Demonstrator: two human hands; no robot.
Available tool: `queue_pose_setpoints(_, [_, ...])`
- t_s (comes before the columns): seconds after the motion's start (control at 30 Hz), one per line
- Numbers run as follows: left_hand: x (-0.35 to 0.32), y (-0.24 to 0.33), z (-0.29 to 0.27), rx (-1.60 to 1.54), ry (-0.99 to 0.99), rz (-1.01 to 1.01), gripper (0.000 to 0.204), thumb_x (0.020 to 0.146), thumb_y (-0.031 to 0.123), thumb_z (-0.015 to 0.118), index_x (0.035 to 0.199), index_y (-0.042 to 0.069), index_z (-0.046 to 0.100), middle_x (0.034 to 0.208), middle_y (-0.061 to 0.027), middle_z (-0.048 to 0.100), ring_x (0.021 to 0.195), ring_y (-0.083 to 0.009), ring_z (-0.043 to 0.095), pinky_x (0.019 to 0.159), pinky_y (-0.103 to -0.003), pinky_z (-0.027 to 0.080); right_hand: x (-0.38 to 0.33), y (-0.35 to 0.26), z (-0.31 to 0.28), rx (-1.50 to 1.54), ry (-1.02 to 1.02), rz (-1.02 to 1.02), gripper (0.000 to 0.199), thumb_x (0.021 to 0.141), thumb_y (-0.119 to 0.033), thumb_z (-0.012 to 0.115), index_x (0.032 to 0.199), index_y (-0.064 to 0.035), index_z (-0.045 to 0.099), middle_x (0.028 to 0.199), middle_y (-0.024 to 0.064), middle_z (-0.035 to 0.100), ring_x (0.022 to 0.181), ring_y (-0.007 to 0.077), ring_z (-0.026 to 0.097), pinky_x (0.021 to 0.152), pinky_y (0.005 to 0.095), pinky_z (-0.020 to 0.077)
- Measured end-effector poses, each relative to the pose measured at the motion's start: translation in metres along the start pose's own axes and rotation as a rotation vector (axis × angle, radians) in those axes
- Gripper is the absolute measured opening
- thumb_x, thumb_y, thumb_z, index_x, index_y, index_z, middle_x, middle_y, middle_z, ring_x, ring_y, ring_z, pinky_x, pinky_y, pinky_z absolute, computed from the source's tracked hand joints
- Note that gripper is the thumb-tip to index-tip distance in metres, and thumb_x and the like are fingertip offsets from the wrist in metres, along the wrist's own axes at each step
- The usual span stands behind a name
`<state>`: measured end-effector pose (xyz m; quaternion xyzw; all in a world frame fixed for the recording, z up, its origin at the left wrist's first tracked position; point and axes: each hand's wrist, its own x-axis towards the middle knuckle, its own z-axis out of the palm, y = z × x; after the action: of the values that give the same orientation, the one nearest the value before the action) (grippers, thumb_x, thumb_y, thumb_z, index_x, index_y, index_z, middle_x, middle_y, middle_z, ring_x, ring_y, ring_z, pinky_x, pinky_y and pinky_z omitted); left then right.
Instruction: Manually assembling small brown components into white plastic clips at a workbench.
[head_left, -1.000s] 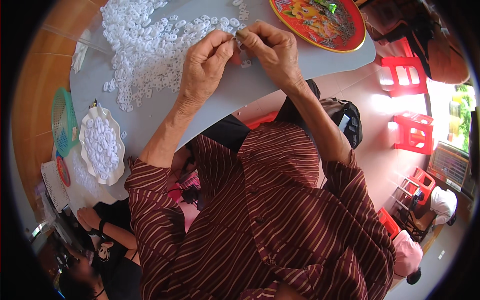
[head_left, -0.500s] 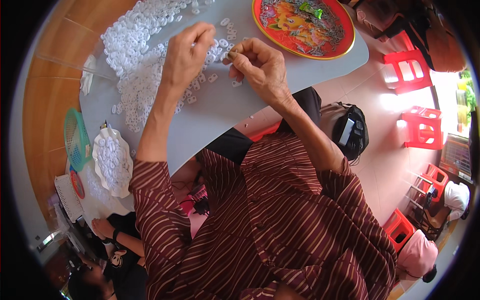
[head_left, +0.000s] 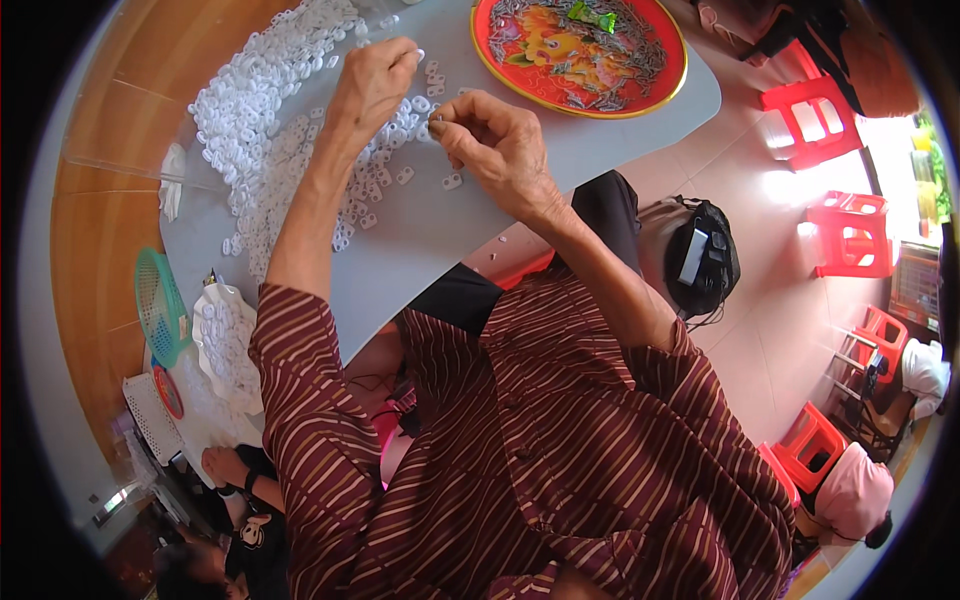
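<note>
Plainly white, rounded, holed pieces

Reckoned from the view's centre, the grey bench carries a dense spread of small white pieces at ten o'clock, a round red tray at one, and a scalloped white dish near nine.

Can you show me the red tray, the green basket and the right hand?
Red tray [head_left: 503, 69]: head view, on its inner wall.
Green basket [head_left: 160, 305]: head view, on its mesh.
Right hand [head_left: 507, 152]: head view, on its middle.
</note>
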<state>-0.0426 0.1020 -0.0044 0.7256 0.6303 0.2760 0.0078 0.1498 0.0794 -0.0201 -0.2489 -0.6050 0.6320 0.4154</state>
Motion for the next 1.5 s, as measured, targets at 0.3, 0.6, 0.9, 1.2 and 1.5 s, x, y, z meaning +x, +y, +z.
queue_pose_setpoints(0.3, [-0.060,0.050,-0.016,-1.097,0.066,-0.562,0.021,0.089,0.020,0.057,0.097,0.001,0.064,0.074,-0.0034,0.064,0.065,-0.0082,0.052,0.064,-0.022,0.043,0.003,-0.002,-0.004,0.116,0.039,-0.048,0.015,0.089,-0.012,0.059,0.092,0.0027,0.059,0.077,0.0053,0.064,0.073,0.0097,0.062,0.063,0.0230,0.0505])
queue_pose_setpoints(0.6, [-0.076,0.059,-0.013,-0.954,0.050,-0.504,0.020,0.090,0.016,0.055,0.097,0.000,0.064,0.074,-0.0008,0.062,0.069,-0.0063,0.055,0.064,-0.020,0.044,0.004,0.000,-0.005,0.201,-0.021,-0.016,0.016,0.090,-0.012,0.058,0.096,0.0025,0.060,0.086,0.0049,0.064,0.078,0.0095,0.061,0.067,0.0232,0.0511])
queue_pose_setpoints(0.9, [-0.075,0.066,-0.022,-0.685,-0.131,-0.402,0.022,0.089,0.013,0.044,0.091,-0.001,0.061,0.067,-0.0004,0.056,0.064,-0.0073,0.051,0.062,-0.022,0.042,0.003,-0.003,-0.002,0.127,-0.038,-0.076,0.016,0.090,-0.012,0.058,0.096,0.0032,0.060,0.083,0.0043,0.064,0.077,0.0094,0.060,0.071,0.0230,0.0508])
queue_pose_setpoints(1.2, [-0.041,0.029,-0.020,-0.290,0.127,-0.235,0.012,0.086,0.010,0.049,0.084,0.001,0.057,0.061,-0.0088,0.054,0.054,-0.0159,0.049,0.054,-0.029,0.043,0.004,0.003,-0.006,0.172,0.014,-0.006,0.013,0.088,-0.009,0.059,0.091,0.0032,0.060,0.072,0.0012,0.059,0.061,0.0053,0.051,0.056,0.0193,0.0428])
queue_pose_setpoints(1.5, [0.031,0.002,0.017,0.030,0.256,0.159,0.018,0.079,0.002,0.052,0.095,0.001,0.060,0.088,-0.0180,0.060,0.086,-0.0371,0.057,0.078,-0.043,0.047,0.001,0.002,-0.002,0.196,-0.009,0.004,0.012,0.088,-0.011,0.060,0.088,0.0018,0.059,0.072,-0.0008,0.057,0.060,0.0042,0.050,0.054,0.0190,0.0424])
